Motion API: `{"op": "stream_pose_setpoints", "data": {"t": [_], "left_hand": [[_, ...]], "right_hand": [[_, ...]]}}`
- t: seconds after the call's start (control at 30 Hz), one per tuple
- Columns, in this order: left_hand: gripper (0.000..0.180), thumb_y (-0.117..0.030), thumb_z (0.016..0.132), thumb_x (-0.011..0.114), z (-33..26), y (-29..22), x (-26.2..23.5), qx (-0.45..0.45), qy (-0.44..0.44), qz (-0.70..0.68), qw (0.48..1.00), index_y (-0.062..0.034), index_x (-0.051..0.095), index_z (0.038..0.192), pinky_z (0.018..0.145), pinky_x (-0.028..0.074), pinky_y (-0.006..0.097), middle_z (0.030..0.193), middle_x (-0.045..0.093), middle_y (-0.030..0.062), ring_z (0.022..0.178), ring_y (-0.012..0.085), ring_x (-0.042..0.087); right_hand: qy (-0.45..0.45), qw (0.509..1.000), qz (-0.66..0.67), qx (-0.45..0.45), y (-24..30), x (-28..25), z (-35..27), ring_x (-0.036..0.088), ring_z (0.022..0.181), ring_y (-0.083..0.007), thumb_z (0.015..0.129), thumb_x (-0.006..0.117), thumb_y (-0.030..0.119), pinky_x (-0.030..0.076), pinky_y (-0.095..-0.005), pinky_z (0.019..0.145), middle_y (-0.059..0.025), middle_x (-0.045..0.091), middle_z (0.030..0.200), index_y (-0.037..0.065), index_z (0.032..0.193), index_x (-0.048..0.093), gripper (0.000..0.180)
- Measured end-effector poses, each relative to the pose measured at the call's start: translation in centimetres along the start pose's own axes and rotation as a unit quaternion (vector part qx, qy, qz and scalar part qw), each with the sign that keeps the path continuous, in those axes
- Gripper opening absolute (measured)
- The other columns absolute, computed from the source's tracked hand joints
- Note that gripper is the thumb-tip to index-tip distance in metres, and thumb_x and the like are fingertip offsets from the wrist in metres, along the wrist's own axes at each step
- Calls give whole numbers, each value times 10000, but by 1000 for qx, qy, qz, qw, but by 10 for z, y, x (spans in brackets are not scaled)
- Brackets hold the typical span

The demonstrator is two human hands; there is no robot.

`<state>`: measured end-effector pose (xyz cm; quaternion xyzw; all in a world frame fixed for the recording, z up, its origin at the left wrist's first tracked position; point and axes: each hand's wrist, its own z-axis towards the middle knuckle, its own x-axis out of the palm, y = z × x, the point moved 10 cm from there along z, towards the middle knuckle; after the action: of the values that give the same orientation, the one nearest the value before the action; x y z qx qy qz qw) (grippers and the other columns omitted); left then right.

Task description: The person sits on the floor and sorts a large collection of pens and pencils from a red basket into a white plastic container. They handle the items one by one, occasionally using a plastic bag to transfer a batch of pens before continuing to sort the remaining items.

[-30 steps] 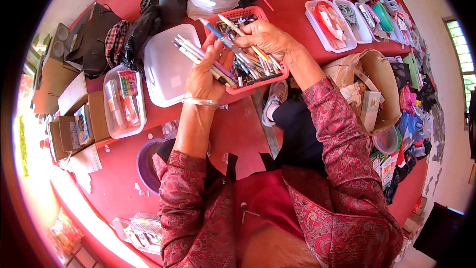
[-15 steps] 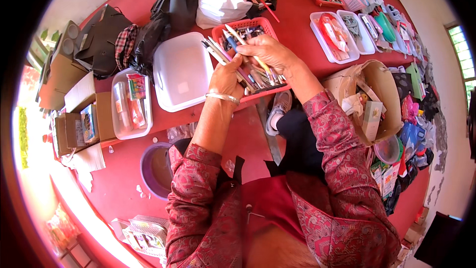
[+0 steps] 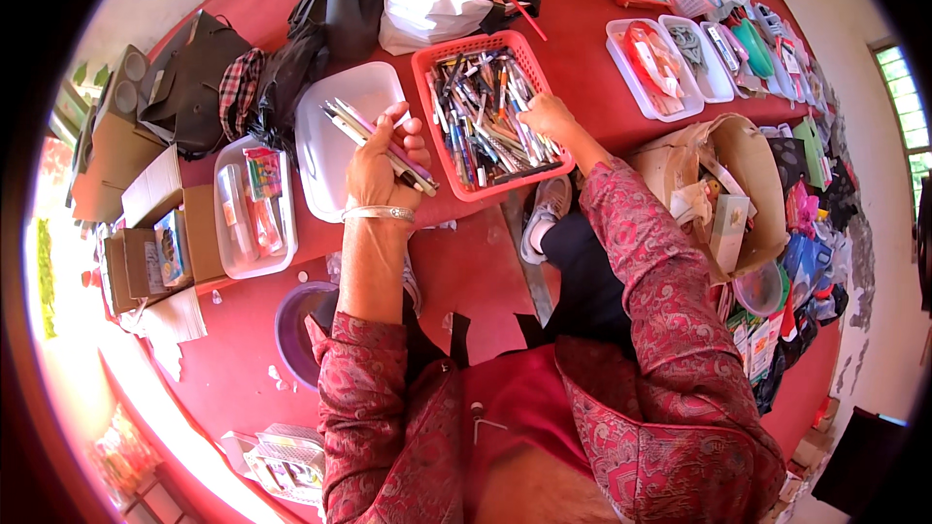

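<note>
My left hand (image 3: pixel 382 163) is closed around a bundle of pencils (image 3: pixel 348 120), some pale and one purple, and holds it over the right side of a white plastic tray (image 3: pixel 316 150). That tray's visible inside holds nothing. To its right stands a red plastic basket (image 3: pixel 423 87) filled with a jumble of pens and pencils (image 3: pixel 485 107). At the basket's right side, my right hand (image 3: pixel 551 118) reaches in with its fingers pinched together among the pens. What lies between those fingertips is too small to make out.
A white bag (image 3: pixel 427 5) and black bags (image 3: pixel 345 0) stand behind. On the left is a tray of packaged items (image 3: pixel 283 254). Small white trays (image 3: pixel 670 114) and a cardboard box (image 3: pixel 670 160) are on the right. Below the table's edge sits a purple tub (image 3: pixel 288 330).
My hands have moved apart from above the basket. The left has carried the pencil bundle left over the white tray; the right has moved to the basket's right side, uncovering the pens.
</note>
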<state>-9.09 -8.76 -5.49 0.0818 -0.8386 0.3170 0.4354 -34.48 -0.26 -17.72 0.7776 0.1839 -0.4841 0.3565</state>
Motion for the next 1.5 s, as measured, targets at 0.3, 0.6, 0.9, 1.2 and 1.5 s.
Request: {"op": "stream_pose_setpoints", "data": {"t": [0.3, 0.6, 0.9, 1.2, 1.5], "left_hand": [[238, -131, 873, 444, 1, 20, 1, -36, 18, 26, 999, 22, 487, 1051, 431, 318, 152, 737, 513, 46, 529, 56, 379], [396, -92, 854, 385, -6, 45, 51, -80, 237, -86, 964, -28, 342, 1242, 931, 358, 365, 1203, 448, 98, 1113, 187, 433], [436, -83, 821, 433, -21, 42, 59, -92, 265, -125, 952, -41, 350, 1247, 878, 398, 460, 1142, 479, 103, 1106, 216, 431], [305, -42, 797, 450, -31, 59, 58, -143, 272, -42, 951, -13, 430, 1100, 824, 448, 513, 913, 546, 136, 857, 280, 566], [354, 42, 784, 451, -36, 56, 61, -111, 266, 152, 945, -4, 385, 1128, 686, 539, 379, 1065, 484, 148, 926, 349, 555]], "right_hand": [[106, 888, 444, -52, 75, -35, -21, 466, 398, -91, 852, 456, 322, 378, -224, 388, -27, 516, 534, 7, 782, 608, 357], [175, 844, 453, -226, 194, -95, -128, 460, 438, -28, 821, 531, 188, 373, -156, 400, 0, 544, 612, 3, 915, 592, 216], [190, 828, 494, -184, 197, -112, -147, 557, 513, -79, 833, 516, 206, 405, -160, 396, -32, 568, 651, -19, 877, 576, 238], [119, 908, 338, -219, 195, -101, -139, 490, 388, -81, 811, 544, 189, 364, -222, 348, -28, 508, 512, -23, 621, 537, 285], [212, 860, 411, -216, 193, -81, -128, 460, 484, -42, 731, 628, 169, 330, -178, 422, -7, 558, 618, 2, 747, 613, 169]]}}
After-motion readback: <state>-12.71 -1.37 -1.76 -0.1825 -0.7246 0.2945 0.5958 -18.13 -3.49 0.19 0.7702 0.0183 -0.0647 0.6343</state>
